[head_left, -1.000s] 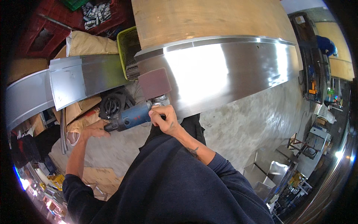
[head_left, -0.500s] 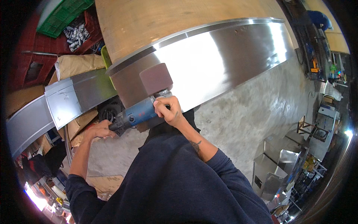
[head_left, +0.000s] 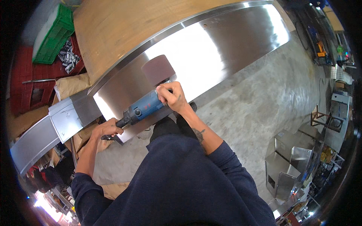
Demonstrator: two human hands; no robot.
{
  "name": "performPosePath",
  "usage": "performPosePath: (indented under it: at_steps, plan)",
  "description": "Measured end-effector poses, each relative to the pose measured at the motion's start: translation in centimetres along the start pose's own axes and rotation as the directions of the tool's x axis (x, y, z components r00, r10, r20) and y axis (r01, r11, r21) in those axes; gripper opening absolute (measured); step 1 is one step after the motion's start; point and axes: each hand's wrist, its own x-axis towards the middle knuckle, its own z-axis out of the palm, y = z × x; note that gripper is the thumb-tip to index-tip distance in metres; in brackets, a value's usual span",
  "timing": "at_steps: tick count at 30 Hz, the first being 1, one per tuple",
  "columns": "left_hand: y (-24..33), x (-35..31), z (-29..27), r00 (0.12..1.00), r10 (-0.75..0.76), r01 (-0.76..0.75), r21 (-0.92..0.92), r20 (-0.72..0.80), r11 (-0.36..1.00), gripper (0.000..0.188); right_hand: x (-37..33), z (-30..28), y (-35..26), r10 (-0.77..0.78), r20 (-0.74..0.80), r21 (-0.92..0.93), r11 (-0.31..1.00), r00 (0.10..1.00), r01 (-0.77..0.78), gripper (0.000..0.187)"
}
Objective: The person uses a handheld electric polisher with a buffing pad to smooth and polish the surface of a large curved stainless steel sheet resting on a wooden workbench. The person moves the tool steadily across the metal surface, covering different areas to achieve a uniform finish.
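A blue and black drum sander (head_left: 148,104) is held across the near side of a long, shiny stainless steel sheet (head_left: 245,43). Its wide reddish-brown abrasive drum (head_left: 159,70) lies over the sheet; contact under the drum is hidden. My right hand (head_left: 172,97) is closed around the handle close to the drum. At the sander's rear end, my left hand (head_left: 108,128) grips the black grip, fingers wrapped round it. The sheet has a raised, bent lip along its far edge.
A wooden board (head_left: 124,22) lies beyond the sheet. At left stand a green crate (head_left: 56,39), red crates (head_left: 32,84) with metal pieces, and grey metal panels (head_left: 32,143). Bent steel parts (head_left: 283,165) sit on the concrete floor (head_left: 241,124) at right.
The view has turned, and more of the sheet's left end shows. The sander sits farther right along the sheet, with both hands still on it.
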Motion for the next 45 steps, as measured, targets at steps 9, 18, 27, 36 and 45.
performPosePath:
  at_steps: [9, 18, 27, 36, 45]
  plan:
    - [11.7, 4.1, 0.9, 0.997, 0.067, -0.068, 0.016, 0.033, 0.998, 0.018, 1.9, -10.5, -2.2, -0.036, -0.095, -0.035, 0.999, 0.995, 0.033, 0.047]
    - [20.3, 6.9, 2.1, 0.998, 0.056, -0.056, 0.024, 0.031, 0.998, 0.02, 2.6, -20.0, -4.8, -0.037, -0.121, 0.057, 0.997, 0.992, 0.045, 0.047]
    - [28.0, 7.8, 1.6, 1.0, -0.004, 0.003, 0.035, 0.029, 0.999, 0.027, 4.4, -26.7, -7.1, 0.017, -0.07, 0.106, 0.994, 0.997, -0.01, 0.046]
    - [34.8, 10.0, 0.2, 0.997, -0.028, 0.026, 0.036, 0.067, 0.999, 0.029, 7.7, -33.1, -8.5, 0.011, -0.069, 0.138, 0.99, 0.998, -0.002, 0.045]
    - [42.0, 11.4, -0.5, 0.998, -0.019, 0.016, 0.041, 0.065, 0.999, 0.03, 9.3, -39.4, -10.4, 0.002, -0.067, 0.148, 0.989, 0.998, 0.008, 0.044]
